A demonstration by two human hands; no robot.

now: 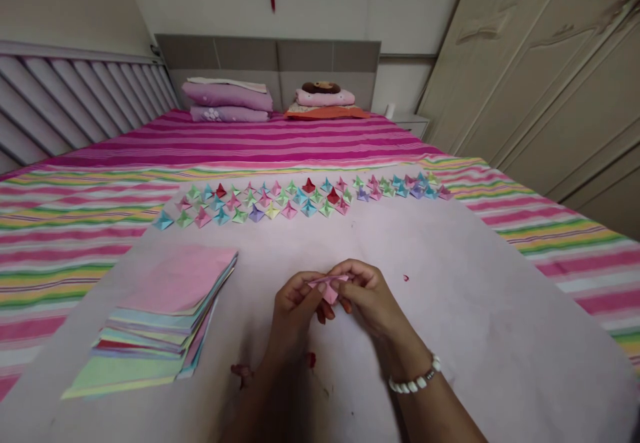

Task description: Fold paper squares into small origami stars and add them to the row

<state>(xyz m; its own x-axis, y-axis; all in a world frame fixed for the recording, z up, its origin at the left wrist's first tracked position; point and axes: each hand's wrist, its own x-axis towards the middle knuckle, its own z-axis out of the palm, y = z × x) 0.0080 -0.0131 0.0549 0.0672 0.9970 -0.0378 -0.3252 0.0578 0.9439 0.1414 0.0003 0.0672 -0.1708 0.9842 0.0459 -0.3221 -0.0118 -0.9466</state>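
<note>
Paper stack: loose coloured sheets, a pink one (180, 280) on top, fanned at the near left of the pale cover (475, 323) on the bed.
Folded pieces: small pointed paper shapes (256, 213) in rows along the far side, running from left to right.
Left hand (300, 300): reaching in from the near side, fingers curled behind the paper, thumb pressed on its front, gripping the left part.
Pink paper (330, 291): small and partly folded, held between both hands above the middle of the cover.
Step in hand: apparently shaping or pressing a fold, judging by the two thumbs close together on the paper.
Next move: probably calls for a light, even pinch from both sides, since thin paper could crease off line or tear.
Right hand (367, 293): angled in from the near right, thumb and curled fingers gripping the right part; a pale beaded bracelet (415, 385) circles the wrist.
Pink scrap (406, 278): lying apart, right of the right hand.
</note>
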